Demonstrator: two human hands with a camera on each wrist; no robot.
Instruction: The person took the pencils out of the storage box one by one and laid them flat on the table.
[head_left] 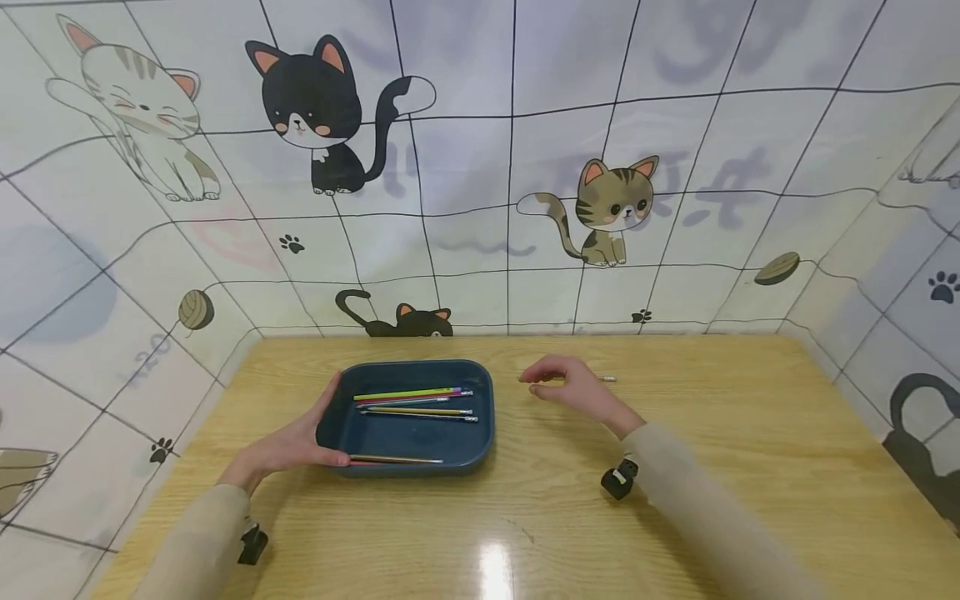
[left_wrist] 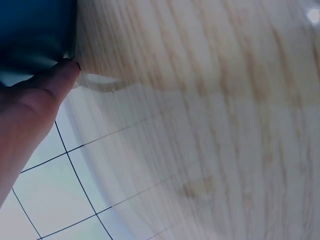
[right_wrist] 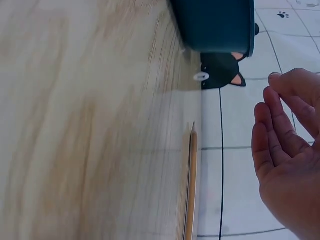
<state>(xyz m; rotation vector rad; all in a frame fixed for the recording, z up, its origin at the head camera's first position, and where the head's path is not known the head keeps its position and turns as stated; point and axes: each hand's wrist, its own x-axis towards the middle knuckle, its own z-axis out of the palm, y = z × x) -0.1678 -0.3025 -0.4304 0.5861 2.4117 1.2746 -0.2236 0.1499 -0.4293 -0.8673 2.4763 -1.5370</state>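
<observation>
A dark blue tray (head_left: 420, 437) sits on the wooden table, several pencils (head_left: 412, 411) lying inside it. My left hand (head_left: 300, 437) grips its left side, thumb at the front corner and fingers spread toward the back. In the left wrist view the thumb meets the blue wall (left_wrist: 35, 35). Right of the tray, my right hand (head_left: 573, 387) hovers with fingers loosely bent and nothing between them. Beneath it lies a pencil (right_wrist: 191, 185), partly covered by the hand in the head view, its eraser end (head_left: 608, 379) showing.
White gridded cloth (head_left: 465, 167) with cartoon cats hangs behind the table's back edge and along both sides. The wooden tabletop (head_left: 420, 533) stretches in front of the tray and to the right, with a bright glare spot near its front.
</observation>
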